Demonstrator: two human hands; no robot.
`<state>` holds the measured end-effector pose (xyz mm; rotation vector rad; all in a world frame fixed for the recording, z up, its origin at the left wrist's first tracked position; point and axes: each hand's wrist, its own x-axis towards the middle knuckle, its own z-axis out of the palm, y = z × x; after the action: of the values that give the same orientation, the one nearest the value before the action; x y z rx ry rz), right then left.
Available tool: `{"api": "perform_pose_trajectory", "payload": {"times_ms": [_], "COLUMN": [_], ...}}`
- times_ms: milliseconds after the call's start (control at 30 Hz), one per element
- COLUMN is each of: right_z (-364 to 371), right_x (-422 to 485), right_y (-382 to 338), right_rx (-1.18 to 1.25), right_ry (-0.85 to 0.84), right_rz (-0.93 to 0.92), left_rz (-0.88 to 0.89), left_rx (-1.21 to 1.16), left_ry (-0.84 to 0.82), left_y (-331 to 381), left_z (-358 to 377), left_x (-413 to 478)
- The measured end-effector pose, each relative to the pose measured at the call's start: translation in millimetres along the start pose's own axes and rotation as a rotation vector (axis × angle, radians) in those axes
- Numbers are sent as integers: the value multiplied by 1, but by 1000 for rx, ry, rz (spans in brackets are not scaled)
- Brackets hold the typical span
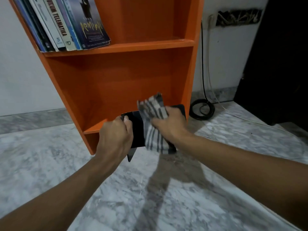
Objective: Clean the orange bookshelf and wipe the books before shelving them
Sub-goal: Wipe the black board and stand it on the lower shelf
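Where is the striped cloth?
Head view: the striped cloth is mid-frame, gripped by the right hand against the black book, before the orange bookshelf.

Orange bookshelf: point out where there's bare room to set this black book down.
The upper shelf is bare from the leaning books rightward to the side wall. The lower compartment looks bare too, though its front is crowded by the left hand, right hand, cloth and black book.

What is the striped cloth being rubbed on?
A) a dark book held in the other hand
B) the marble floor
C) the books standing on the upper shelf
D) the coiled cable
A: the right hand holds the striped cloth against the dark book that the left hand grips.
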<state>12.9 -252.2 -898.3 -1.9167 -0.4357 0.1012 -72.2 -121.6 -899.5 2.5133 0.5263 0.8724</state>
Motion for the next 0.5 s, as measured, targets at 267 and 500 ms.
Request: {"api": "perform_pose_trajectory", "payload": {"times_ms": [267, 500], "right_z": [39, 11], "right_x": [-24, -13], "right_y": [43, 15], "right_rx": [-266, -129], "right_ry": [-89, 58], "right_rz": [89, -33], "left_rz": [34, 2], "left_rx": [-76, -72], "left_ry": [58, 41], "left_y": [1, -5], "left_z": [4, 1], "left_x": [1, 2]}}
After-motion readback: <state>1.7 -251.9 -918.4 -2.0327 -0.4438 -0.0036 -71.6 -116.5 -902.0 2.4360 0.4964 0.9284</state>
